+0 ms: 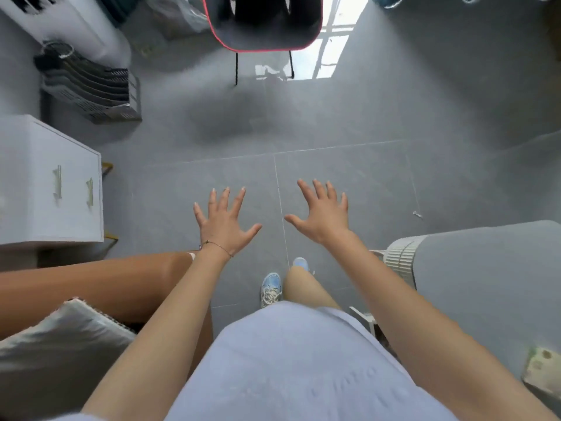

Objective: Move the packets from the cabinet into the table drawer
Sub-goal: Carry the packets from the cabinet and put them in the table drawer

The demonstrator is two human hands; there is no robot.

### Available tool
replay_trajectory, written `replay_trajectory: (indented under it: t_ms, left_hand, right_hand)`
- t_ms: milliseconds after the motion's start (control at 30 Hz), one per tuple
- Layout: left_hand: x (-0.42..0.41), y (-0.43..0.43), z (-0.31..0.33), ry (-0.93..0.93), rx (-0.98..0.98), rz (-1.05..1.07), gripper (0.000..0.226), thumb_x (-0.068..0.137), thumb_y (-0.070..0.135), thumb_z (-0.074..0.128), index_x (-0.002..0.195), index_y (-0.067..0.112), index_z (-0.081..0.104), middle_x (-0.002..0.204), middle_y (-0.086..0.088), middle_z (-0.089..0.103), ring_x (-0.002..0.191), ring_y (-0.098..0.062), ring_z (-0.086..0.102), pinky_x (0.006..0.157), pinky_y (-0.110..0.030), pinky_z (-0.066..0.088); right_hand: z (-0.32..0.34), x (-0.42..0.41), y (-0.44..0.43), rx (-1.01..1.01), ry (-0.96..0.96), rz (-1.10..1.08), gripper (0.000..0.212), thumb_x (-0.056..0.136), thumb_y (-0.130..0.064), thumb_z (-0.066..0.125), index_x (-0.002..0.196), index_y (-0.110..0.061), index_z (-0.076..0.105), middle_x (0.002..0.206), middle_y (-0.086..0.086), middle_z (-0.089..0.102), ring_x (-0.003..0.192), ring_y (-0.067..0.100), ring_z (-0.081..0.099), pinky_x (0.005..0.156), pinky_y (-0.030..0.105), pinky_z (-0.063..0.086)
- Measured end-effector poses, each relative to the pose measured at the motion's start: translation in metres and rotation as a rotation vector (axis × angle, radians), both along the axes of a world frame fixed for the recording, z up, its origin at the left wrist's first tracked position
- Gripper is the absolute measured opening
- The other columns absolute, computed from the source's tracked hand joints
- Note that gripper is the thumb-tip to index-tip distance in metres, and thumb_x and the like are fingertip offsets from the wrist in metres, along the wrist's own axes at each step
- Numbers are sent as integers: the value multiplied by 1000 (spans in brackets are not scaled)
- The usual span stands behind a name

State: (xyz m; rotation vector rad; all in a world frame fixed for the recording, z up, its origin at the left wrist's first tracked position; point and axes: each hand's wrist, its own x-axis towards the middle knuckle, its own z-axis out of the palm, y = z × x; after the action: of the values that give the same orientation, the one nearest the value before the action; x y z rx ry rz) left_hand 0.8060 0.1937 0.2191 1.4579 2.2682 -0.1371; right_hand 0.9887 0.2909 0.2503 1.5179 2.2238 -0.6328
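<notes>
Grey glossy tile floor: the largest item and probably the chief hazard. Its reflective finish suggests a slip while crossing with loaded hands.

White cabinet, left: front closed, with two metal handles. No packets are in view; they are presumably still inside. Risk: an overfull armful drawn out at once could spill onto the tiles.

Grey surface, right: rounded edge, with a ribbed white fixture at its corner. Its drawer cannot be seen from this angle, so its side and state are unknown. Risk: arriving with both hands full and the drawer unopened. Cabinet and surface stand well apart, with the floor between them.

Chair, far side: grey seat edged in red on thin black legs, standing in the open floor where it could catch a foot.

Brown padded piece, possibly a sofa arm, near left, with a pale cushion beside it.

Stacked perforated trays, beyond the cabinet.

Left hand, with a thin bracelet, and right hand: both are held out over the floor. The fingers are spread wide apart, holding and touching nothing.

Pale blue shoe.

Small scrap on the tiles, a minor trip or slip point.
</notes>
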Motion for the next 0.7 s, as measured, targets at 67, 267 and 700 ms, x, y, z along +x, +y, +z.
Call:
replay_trajectory:
  t_ms: [67, 267, 700]
  left_hand:
    - [-24, 6, -2, -9, -2, 70, 83, 82, 69, 44, 149, 39, 4, 160, 1, 5, 147, -24, -6, 112, -59, -4]
    - [-89, 28, -5, -20, 25, 306, 84, 81, 68, 48, 150, 40, 7, 161, 1, 1, 147, -24, -7, 113, -58, -6]
    - [-209, 47, 3, -66, 57, 802, 84, 83, 66, 50, 150, 39, 7, 160, 1, 4, 147, -25, -6, 113, -59, -4]
  right_hand:
    - [-1, -31, 16, -5, -9, 82, 82, 87, -65, 45, 152, -36, 3, 162, 1, 5, 149, 27, -1, 117, 53, 5]
    - [-7, -127, 59, -20, 4, 348, 82, 87, -64, 46, 152, -37, 5, 162, 1, 4, 149, 27, -2, 117, 53, 5]
    - [3, -312, 123, 0, 37, 863, 80, 89, -61, 46, 152, -35, 5, 162, 3, 6, 149, 29, -1, 117, 52, 8]
